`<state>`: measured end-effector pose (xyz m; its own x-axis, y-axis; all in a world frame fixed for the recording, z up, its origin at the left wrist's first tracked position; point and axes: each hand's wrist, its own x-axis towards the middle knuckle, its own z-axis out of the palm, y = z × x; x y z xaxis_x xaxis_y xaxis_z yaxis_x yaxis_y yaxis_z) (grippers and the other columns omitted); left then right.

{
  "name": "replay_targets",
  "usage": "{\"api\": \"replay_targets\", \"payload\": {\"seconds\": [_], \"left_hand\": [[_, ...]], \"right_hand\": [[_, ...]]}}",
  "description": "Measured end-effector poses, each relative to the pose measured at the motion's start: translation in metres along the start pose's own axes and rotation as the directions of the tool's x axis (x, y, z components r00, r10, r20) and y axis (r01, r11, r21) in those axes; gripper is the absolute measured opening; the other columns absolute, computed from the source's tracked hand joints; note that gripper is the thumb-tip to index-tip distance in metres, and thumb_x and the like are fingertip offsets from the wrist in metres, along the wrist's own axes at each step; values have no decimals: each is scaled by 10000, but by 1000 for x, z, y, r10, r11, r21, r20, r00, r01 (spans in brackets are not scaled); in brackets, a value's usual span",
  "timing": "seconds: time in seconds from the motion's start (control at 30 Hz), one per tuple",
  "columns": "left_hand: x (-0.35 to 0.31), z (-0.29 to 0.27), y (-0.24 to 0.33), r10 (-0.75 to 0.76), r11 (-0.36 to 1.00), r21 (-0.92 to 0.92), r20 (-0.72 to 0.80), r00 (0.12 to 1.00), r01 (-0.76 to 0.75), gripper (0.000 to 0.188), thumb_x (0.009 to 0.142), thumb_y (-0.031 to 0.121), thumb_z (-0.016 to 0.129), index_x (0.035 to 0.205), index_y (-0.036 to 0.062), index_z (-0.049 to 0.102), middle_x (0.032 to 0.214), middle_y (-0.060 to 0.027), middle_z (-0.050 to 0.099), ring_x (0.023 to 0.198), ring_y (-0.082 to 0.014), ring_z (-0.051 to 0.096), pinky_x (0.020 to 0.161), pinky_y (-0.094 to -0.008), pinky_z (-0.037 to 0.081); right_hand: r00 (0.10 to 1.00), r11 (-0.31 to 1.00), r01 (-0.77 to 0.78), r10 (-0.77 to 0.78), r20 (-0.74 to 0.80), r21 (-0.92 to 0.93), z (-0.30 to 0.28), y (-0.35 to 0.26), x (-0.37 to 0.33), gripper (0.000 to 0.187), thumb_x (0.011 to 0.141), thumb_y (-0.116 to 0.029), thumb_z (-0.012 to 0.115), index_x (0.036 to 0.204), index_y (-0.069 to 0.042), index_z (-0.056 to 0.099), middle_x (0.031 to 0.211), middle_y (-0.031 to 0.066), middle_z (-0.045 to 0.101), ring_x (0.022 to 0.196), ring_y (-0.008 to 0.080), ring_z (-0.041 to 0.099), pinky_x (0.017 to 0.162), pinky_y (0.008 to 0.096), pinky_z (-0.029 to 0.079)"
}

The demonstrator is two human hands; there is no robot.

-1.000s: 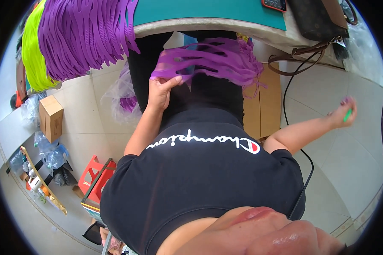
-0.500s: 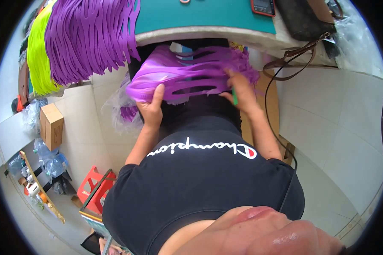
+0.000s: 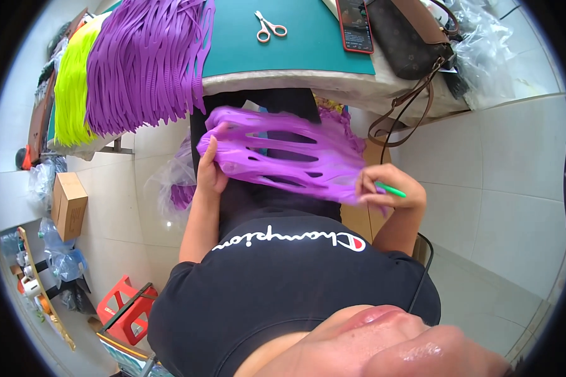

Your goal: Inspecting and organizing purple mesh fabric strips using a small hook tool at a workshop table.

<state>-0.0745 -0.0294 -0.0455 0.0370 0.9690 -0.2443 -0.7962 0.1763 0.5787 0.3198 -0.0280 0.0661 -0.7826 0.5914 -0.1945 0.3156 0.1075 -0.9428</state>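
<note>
A stretchy purple rubber sheet with long slits (image 3: 277,151) is spread across my lap, pulled taut between my hands. My left hand (image 3: 212,171) is closed on its left end, thumb on top. At the near right corner my right hand (image 3: 404,183) grips the sheet's edge; a slim green tool (image 3: 391,190) is tucked in the same hand, its tip hidden. Motion blurs the right part of the sheet and those fingertips. More crumpled purple rubber (image 3: 346,129) lies beyond the sheet's right side.
A table with a green mat (image 3: 251,56) stands ahead. On it are purple slitted sheets (image 3: 144,69), yellow-green ones (image 3: 72,88), scissors (image 3: 270,28), a phone (image 3: 356,28) and a brown handbag (image 3: 409,38) with a hanging strap. A carton (image 3: 69,204) and red stool (image 3: 126,308) stand left.
My right hand has come toward my body and rightward, drawing the sheet's near corner out. My left hand keeps its hold. The view has shifted, showing more of the table.
</note>
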Motion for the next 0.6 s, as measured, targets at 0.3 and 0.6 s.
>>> {"api": "replay_targets", "payload": {"seconds": [0.3, 0.6], "left_hand": [[-42, 78, -1, -34, 992, 123, 278, 960, 0, 445, 877, 130, 647, 1274, -5, 499, 1240, -139, 577, 1140, -249, 574, 1037, -411, 406], [-48, 103, 3, 294, 872, 333, 231, 927, -359, 349, 889, 11, 660, 1223, 8, 559, 1161, -92, 638, 1066, -177, 608, 933, -324, 472]], "right_hand": [[779, 924, 378, -356, -516, -68, 48, -3, 102, 254, 849, -69, 671, 892, -60, 421, 1233, 192, 587, 1180, 234, 544, 1007, 368, 414], [812, 784, 518, -326, -484, 343, 64, -34, 129, 304, 897, -49, 665, 813, -100, 377, 1090, 148, 658, 917, 88, 549, 811, 236, 443]]}}
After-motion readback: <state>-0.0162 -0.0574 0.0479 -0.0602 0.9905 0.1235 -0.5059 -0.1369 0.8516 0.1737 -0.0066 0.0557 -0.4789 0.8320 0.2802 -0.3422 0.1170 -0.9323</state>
